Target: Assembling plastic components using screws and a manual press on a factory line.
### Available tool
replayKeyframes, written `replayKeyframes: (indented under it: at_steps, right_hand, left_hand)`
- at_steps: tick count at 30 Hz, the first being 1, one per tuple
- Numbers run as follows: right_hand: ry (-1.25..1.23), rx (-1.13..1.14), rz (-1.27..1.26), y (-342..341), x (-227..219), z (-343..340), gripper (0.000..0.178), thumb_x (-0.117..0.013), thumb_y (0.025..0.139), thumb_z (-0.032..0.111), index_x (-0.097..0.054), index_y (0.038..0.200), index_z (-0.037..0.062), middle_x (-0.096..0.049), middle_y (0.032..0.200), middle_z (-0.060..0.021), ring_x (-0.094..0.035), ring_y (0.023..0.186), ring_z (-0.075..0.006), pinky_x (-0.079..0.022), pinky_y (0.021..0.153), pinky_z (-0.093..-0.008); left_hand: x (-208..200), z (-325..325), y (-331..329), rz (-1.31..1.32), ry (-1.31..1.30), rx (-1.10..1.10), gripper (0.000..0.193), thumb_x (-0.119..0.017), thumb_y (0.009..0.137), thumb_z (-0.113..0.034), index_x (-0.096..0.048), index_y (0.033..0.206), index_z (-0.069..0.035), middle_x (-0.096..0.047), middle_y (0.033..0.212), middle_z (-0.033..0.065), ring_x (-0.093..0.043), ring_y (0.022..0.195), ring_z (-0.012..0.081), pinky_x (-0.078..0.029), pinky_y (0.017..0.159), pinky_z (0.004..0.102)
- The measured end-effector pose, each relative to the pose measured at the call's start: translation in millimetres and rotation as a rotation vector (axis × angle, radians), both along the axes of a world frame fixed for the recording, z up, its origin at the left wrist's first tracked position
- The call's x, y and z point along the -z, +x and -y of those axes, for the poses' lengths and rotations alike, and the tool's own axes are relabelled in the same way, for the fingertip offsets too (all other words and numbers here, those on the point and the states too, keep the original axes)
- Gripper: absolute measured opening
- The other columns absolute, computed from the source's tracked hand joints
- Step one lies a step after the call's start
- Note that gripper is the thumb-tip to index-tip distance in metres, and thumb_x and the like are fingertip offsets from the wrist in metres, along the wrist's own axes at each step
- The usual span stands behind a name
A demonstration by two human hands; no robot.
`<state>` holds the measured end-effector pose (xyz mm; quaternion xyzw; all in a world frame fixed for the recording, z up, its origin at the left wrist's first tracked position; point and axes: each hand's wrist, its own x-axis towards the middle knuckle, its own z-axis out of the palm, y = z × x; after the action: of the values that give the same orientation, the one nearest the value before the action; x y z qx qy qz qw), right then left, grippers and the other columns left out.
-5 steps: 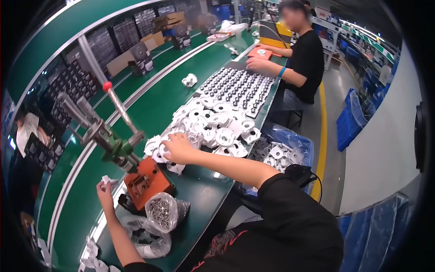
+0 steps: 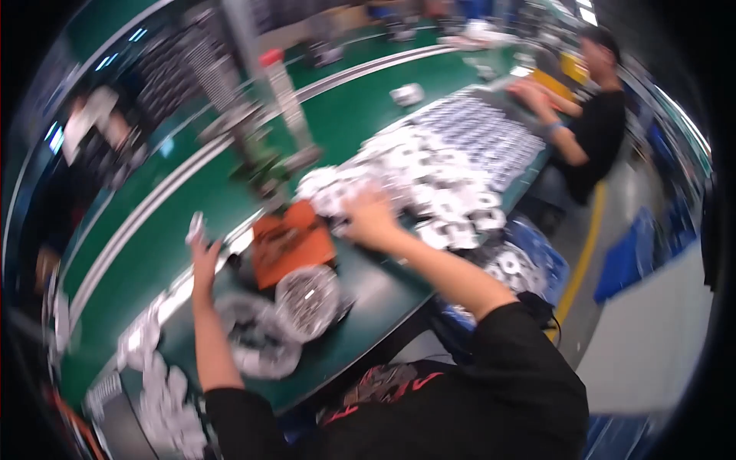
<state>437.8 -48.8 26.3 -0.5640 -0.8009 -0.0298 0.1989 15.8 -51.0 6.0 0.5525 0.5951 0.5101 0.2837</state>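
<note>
My left hand pinches a small white plastic part upright in its fingertips, left of the orange fixture block. At the near-left edge of a heap of white plastic parts is my right hand. Motion smears its fingers, so whether they grip a part cannot be told. A hand press with a red-knobbed lever stands over the orange block. Just in front of that block sits a clear bag of small metal screws, beside another clear plastic bag with dark contents.
Beyond the heap lies a tray of rowed parts, where a co-worker is at work. A blue lined crate of white parts stands below the table's right edge. More white pieces lie at the near left.
The whole view has swung, shifting the press and heap rightward in the picture. My right hand has moved slightly away from the orange block, toward the near side. My left still holds its white part.
</note>
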Motion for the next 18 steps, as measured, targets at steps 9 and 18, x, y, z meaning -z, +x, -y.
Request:
replayKeyframes:
  at_steps: [9,18]
  right_hand:
    - [0.093,-0.118,0.02,-3,19,21,0.043,-0.071,0.072,0.024,-0.052,0.105,0.0034,-0.051,0.114,-0.0186,-0.042,0.117,-0.0373,-0.038,0.095,-0.0442]
    - [0.058,-0.162,-0.029,-14,36,22,0.029,-0.07,0.073,0.019,-0.055,0.093,0.0042,-0.05,0.115,-0.0176,-0.044,0.114,-0.0361,-0.042,0.09,-0.0425]
  left_hand:
    - [-91,231,-42,-0.538,0.059,-0.509,0.055,-0.066,0.079,-0.027,-0.045,0.122,-0.002,-0.055,0.112,0.0195,-0.051,0.107,0.0312,-0.042,0.089,0.0389]
    - [-23,326,-65,-1.162,-0.654,-0.827,0.068,-0.068,0.073,-0.031,-0.041,0.132,-0.013,-0.038,0.136,0.0215,-0.034,0.125,0.042,-0.03,0.099,0.0534]
